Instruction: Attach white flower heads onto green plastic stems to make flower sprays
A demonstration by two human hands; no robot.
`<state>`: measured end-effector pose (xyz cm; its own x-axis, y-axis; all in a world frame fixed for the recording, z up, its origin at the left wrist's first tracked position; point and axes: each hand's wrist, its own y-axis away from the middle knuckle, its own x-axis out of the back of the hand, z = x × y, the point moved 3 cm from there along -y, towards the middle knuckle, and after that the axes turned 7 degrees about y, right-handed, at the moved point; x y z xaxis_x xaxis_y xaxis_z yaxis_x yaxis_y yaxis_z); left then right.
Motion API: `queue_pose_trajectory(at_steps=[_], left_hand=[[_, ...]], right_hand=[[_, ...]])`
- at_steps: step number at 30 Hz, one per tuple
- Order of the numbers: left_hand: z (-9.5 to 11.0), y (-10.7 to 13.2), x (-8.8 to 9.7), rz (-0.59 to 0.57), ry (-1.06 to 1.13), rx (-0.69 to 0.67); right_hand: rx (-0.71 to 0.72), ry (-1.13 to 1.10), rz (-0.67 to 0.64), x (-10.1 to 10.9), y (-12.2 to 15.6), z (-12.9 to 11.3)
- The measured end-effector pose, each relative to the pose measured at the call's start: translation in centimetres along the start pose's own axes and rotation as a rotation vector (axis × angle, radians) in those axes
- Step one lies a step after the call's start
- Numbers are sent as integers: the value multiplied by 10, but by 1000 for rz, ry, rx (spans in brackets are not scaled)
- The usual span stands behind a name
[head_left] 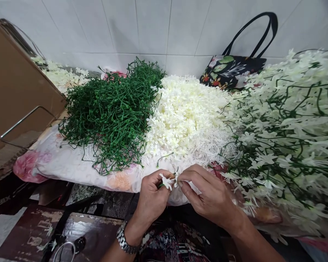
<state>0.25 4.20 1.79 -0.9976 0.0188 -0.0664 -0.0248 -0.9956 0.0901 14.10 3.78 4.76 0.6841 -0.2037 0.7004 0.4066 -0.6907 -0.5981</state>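
Note:
My left hand (pixel 153 194), with a metal watch on its wrist, pinches a small green stem carrying a white artificial flower (pixel 166 181). My right hand (pixel 207 194) meets it from the right, its fingertips pinched on another small white flower piece at the stem's tip. Both hands work just in front of a heap of loose white flower heads (pixel 187 116). A tangled pile of green plastic stems (pixel 112 109) lies to the left of that heap.
Finished sprays of white flowers on green stems (pixel 287 134) are piled at the right. A floral cloth (pixel 57 162) covers the surface. A brown cardboard panel (pixel 13 87) leans at the left, and a black floral bag (pixel 232 71) stands against the tiled wall.

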Motion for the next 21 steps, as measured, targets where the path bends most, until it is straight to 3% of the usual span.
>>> queue_pose_trajectory(at_steps=[11,17,21], left_hand=[[-2,0,-1,-73,-59,49],[-2,0,-2,14,-203,-195],[-5,-1,-4,52,-247,-264]], right_hand=[[33,83,-31,-2,4,2],[3,80,-36,-5,5,5],[-40,30,-17,-11,5,9]])
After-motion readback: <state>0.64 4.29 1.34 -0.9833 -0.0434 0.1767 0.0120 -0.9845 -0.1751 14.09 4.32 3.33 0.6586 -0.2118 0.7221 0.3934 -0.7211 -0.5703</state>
